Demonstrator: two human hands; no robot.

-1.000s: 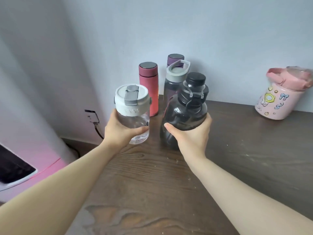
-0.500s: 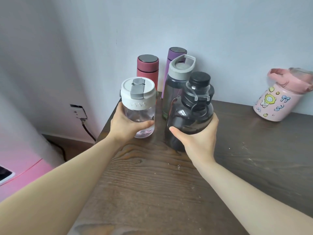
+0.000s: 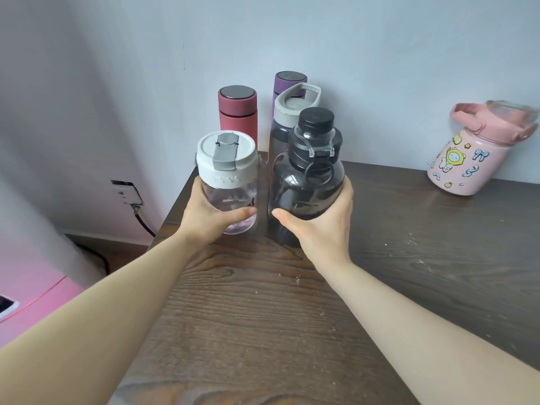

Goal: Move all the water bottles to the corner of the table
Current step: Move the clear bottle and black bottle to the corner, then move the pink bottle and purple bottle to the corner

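My left hand (image 3: 204, 214) grips a clear bottle with a white lid (image 3: 227, 176) near the table's far left corner. My right hand (image 3: 318, 226) grips a dark smoky bottle with a black cap (image 3: 306, 176) beside it; both bottles stand upright at the table surface. Behind them, against the wall, stand a red flask (image 3: 237, 112), a purple flask (image 3: 287, 81) and a grey-lidded dark bottle (image 3: 287, 118). A pink bottle with stickers (image 3: 470, 159) stands far right by the wall.
The dark wooden table (image 3: 292, 302) ends at its left edge beside my left arm. Beyond that edge are a wall socket with a black cable (image 3: 128, 194) and a pink object (image 3: 26, 305) at lower left. The wall runs behind all bottles.
Both hands carried their bottles forward and down toward the corner group; the clear bottle, held above the left edge before, now sits low over the table near the red flask.
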